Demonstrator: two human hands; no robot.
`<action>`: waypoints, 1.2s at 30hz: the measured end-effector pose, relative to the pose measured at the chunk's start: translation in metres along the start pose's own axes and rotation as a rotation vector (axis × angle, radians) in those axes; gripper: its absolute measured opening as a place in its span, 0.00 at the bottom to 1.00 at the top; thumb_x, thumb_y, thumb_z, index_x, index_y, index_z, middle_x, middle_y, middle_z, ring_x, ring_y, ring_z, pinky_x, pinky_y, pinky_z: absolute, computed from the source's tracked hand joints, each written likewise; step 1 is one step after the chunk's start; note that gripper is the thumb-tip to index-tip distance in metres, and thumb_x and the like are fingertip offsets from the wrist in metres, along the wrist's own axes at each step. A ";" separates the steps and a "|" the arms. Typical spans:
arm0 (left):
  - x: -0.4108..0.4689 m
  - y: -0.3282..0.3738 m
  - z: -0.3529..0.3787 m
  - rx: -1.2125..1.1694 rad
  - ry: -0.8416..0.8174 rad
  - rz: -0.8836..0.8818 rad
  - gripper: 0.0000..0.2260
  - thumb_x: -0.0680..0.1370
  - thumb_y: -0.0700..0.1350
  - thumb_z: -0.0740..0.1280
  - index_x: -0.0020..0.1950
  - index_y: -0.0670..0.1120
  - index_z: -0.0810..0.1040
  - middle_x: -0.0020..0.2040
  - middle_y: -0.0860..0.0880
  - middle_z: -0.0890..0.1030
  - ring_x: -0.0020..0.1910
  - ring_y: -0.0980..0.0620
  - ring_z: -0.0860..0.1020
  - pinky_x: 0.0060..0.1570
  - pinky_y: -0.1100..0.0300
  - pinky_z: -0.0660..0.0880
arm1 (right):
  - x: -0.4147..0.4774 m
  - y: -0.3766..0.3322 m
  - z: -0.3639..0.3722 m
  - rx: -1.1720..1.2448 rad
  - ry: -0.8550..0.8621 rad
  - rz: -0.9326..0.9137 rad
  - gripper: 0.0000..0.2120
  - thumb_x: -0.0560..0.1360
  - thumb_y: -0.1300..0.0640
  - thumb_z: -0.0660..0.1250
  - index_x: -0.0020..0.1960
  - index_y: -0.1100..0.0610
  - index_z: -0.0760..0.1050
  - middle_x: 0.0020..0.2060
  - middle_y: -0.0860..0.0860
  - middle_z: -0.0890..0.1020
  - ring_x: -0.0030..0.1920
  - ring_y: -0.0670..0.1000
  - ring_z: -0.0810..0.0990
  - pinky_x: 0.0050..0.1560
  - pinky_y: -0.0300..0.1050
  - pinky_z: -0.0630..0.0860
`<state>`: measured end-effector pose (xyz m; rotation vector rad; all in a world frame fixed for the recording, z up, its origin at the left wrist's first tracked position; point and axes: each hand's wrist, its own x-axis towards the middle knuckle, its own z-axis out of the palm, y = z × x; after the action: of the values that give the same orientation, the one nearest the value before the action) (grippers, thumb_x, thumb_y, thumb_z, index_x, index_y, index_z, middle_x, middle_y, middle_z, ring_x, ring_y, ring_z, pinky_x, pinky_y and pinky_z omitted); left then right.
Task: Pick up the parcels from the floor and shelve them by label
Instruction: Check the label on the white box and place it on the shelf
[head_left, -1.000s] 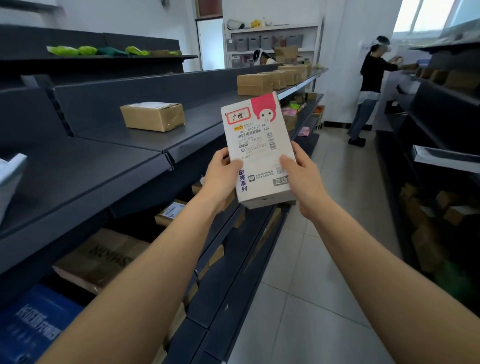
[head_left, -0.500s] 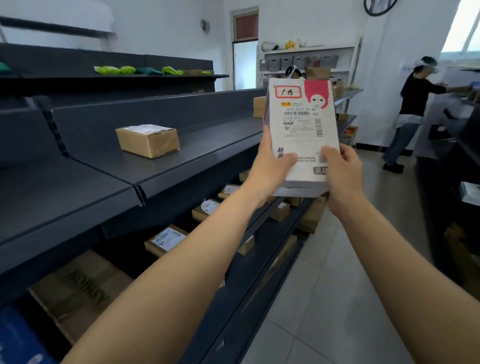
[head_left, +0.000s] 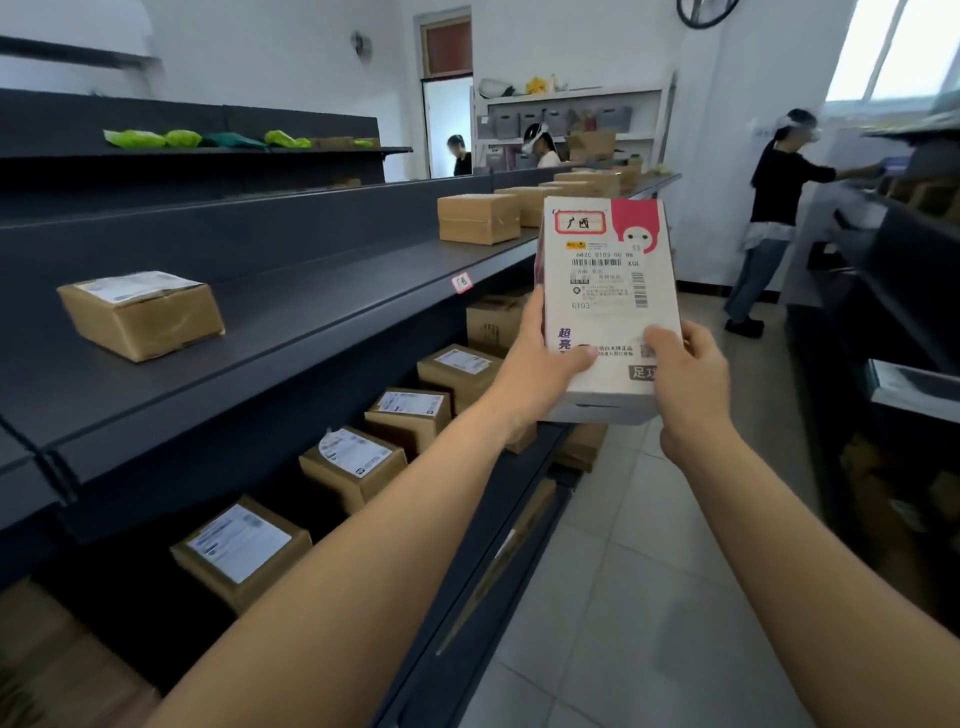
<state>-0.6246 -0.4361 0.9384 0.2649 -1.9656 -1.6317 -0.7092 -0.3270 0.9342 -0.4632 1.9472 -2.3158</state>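
Note:
I hold a white box parcel (head_left: 608, 291) upright in front of me with both hands. It has a pink corner, a shipping label and a red-bordered handwritten tag at its top. My left hand (head_left: 540, 364) grips its lower left edge and my right hand (head_left: 685, 369) grips its lower right edge. The dark shelf (head_left: 322, 312) runs along my left, with a small red-bordered tag (head_left: 461, 282) on its front edge just left of the parcel.
Brown cardboard boxes sit on the upper shelf (head_left: 140, 312) (head_left: 478, 218) and several more on the lower shelf (head_left: 353, 460). A second dark rack (head_left: 883, 322) lines the right. A person in black (head_left: 769, 218) stands in the tiled aisle (head_left: 649, 545) ahead; two others are at the back.
I have moved forward along the aisle with the parcel held in both hands. The shelf boxes have slid past on the left and the shelf-edge tag has come into view.

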 end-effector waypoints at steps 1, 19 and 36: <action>0.006 -0.005 -0.002 -0.006 -0.005 -0.013 0.36 0.73 0.36 0.69 0.76 0.52 0.58 0.71 0.46 0.74 0.68 0.47 0.75 0.67 0.42 0.73 | 0.005 0.004 0.002 -0.004 -0.003 0.003 0.16 0.78 0.56 0.63 0.65 0.55 0.72 0.51 0.49 0.80 0.43 0.44 0.79 0.38 0.39 0.73; 0.116 -0.048 -0.036 -0.036 0.007 -0.019 0.37 0.74 0.33 0.69 0.77 0.51 0.56 0.69 0.48 0.74 0.65 0.49 0.76 0.64 0.47 0.76 | 0.094 0.034 0.062 0.023 -0.014 -0.084 0.12 0.79 0.58 0.62 0.63 0.52 0.71 0.53 0.48 0.80 0.43 0.43 0.81 0.36 0.36 0.75; 0.192 0.009 0.004 0.095 0.376 0.172 0.36 0.75 0.31 0.66 0.78 0.50 0.55 0.70 0.48 0.73 0.65 0.50 0.76 0.62 0.49 0.78 | 0.216 -0.017 0.069 0.173 -0.382 -0.206 0.14 0.79 0.60 0.62 0.63 0.51 0.72 0.50 0.43 0.80 0.45 0.40 0.81 0.34 0.28 0.75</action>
<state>-0.7824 -0.5241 1.0029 0.3970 -1.7277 -1.2755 -0.8935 -0.4446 0.9989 -1.0415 1.5723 -2.2688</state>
